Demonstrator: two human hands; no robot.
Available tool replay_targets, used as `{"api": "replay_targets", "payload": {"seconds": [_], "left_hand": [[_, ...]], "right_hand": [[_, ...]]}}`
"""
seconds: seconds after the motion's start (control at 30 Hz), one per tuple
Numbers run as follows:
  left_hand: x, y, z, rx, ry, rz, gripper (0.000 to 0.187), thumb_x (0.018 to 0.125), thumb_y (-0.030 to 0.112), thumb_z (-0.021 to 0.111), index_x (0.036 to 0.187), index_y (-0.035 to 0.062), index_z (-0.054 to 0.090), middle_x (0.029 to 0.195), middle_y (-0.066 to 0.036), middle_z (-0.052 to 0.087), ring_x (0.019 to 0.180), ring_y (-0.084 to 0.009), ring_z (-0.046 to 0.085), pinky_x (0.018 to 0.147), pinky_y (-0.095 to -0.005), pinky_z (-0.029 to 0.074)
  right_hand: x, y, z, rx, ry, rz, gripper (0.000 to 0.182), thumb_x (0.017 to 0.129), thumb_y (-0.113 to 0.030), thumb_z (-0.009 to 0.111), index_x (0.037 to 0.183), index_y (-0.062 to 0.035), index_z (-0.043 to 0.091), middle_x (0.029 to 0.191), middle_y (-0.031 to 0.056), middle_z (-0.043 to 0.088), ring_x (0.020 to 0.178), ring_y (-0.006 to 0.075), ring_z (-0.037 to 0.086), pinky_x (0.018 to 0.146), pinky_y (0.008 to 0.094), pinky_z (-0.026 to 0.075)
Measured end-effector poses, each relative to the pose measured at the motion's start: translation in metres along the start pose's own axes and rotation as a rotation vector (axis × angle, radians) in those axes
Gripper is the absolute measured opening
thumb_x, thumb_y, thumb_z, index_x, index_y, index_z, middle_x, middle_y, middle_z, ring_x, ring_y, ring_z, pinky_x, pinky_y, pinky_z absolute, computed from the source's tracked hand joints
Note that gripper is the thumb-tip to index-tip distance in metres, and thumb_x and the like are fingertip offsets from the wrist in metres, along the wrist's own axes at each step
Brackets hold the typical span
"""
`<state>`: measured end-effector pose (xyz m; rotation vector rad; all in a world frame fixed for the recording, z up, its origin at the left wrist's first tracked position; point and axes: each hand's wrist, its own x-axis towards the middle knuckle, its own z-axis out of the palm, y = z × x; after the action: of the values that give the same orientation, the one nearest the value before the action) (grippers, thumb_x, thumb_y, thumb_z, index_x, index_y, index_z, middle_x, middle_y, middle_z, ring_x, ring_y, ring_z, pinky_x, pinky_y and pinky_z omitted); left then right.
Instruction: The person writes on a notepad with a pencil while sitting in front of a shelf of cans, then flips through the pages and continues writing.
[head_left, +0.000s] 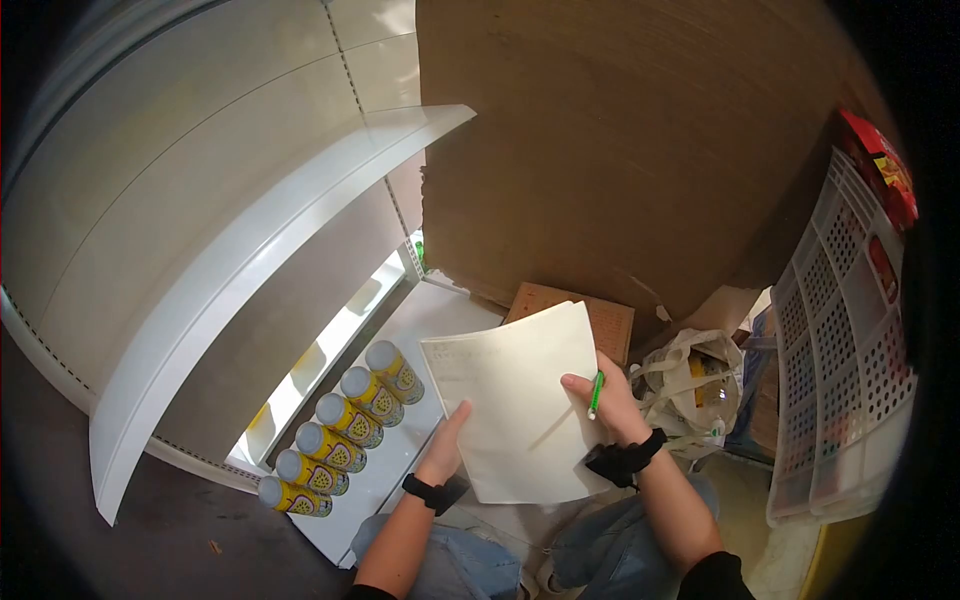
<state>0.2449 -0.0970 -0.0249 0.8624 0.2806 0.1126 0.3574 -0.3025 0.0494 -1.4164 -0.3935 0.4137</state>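
A stack of pale paper sheets point(515, 400), with faint writing near its upper left, is held upright before me. My left hand point(442, 450) grips its lower left edge, thumb on the front and the other fingers mostly hidden. On the right side, my right hand point(615, 400) holds the sheets with its thumb in front. A green pen point(596, 394) is also in my right hand, tip end pointing down. Left of the paper, a row of several yellow cans point(352, 421) with grey tops stands on the low white shelf point(395, 440).
A curved white shelf point(270, 240) juts out at the upper left. Behind the paper are a large brown board point(620, 150) and a cardboard box point(610, 318). A cloth bag point(665, 385) and a perforated white plastic crate point(835, 400) stand on the right.
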Motion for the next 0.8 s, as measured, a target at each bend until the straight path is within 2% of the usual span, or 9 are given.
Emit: {"api": "replay_targets", "payload": {"seconds": [0.07,0.17,0.37,0.6,0.67,0.73,0.8], "left_hand": [[-0.002,0.002,0.003,0.105,0.023,0.03,0.044,0.085,0.022,0.057,0.12,-0.0021,0.045,0.113,-0.01,0.054,0.101,-0.019,0.053,0.087,-0.0301,0.042],[-0.001,0.002,0.003,0.165,0.04,0.051,0.044,0.081,0.017,0.061,0.118,-0.0026,0.047,0.111,-0.01,0.055,0.097,-0.0186,0.055,0.085,-0.0289,0.043],[-0.001,0.002,0.006,0.251,0.021,0.065,0.044,0.078,0.014,0.062,0.116,-0.0034,0.048,0.111,-0.01,0.055,0.099,-0.018,0.054,0.085,-0.028,0.042],[-0.001,0.001,0.005,0.249,0.007,0.036,0.044,0.078,0.012,0.062,0.117,-0.0042,0.048,0.112,-0.01,0.055,0.101,-0.0179,0.053,0.086,-0.028,0.041],[-0.002,0.0,0.007,0.334,-0.002,0.032,0.044,0.079,0.012,0.062,0.117,-0.0047,0.048,0.113,-0.01,0.055,0.102,-0.0175,0.052,0.086,-0.0275,0.041],[0.0,-0.003,0.007,0.363,0.004,0.032,0.045,0.078,0.011,0.062,0.118,-0.0038,0.047,0.114,-0.01,0.055,0.103,-0.0181,0.052,0.088,-0.0287,0.041],[-0.001,-0.003,0.009,0.392,0.011,0.032,0.045,0.078,0.01,0.063,0.118,-0.003,0.047,0.114,-0.01,0.055,0.103,-0.0188,0.052,0.089,-0.03,0.04]], "right_hand": [[0.001,0.001,-0.004,-0.024,0.022,-0.005,0.043,0.076,-0.015,0.065,0.112,0.0025,0.049,0.1,0.0084,0.058,0.09,0.0152,0.055,0.08,0.028,0.043],[0.004,0.006,-0.008,-0.165,0.057,-0.124,0.046,0.073,-0.013,0.066,0.113,0.0015,0.048,0.102,0.0097,0.057,0.092,0.0171,0.054,0.082,0.0293,0.042],[0.004,0.008,-0.008,-0.158,0.089,-0.105,0.046,0.072,-0.008,0.065,0.113,-0.0004,0.047,0.102,0.0088,0.057,0.096,0.0172,0.052,0.086,0.0298,0.04],[0.005,0.013,-0.012,-0.15,0.05,-0.147,0.039,0.075,-0.005,0.06,0.111,-0.0007,0.047,0.101,0.0077,0.057,0.096,0.0165,0.051,0.086,0.0299,0.039],[0.005,0.02,-0.01,-0.15,0.046,-0.163,0.038,0.075,-0.005,0.06,0.111,-0.0009,0.047,0.101,0.0077,0.057,0.096,0.0169,0.051,0.086,0.0299,0.039],[0.005,0.03,-0.008,-0.325,0.081,-0.218,0.037,0.075,-0.006,0.061,0.11,-0.0016,0.047,0.102,0.0076,0.057,0.096,0.0177,0.052,0.085,0.0299,0.039],[0.004,0.03,-0.006,-0.302,0.066,-0.2,0.038,0.075,-0.007,0.062,0.11,-0.0012,0.047,0.102,0.0084,0.057,0.096,0.018,0.052,0.085,0.0299,0.04]]}}
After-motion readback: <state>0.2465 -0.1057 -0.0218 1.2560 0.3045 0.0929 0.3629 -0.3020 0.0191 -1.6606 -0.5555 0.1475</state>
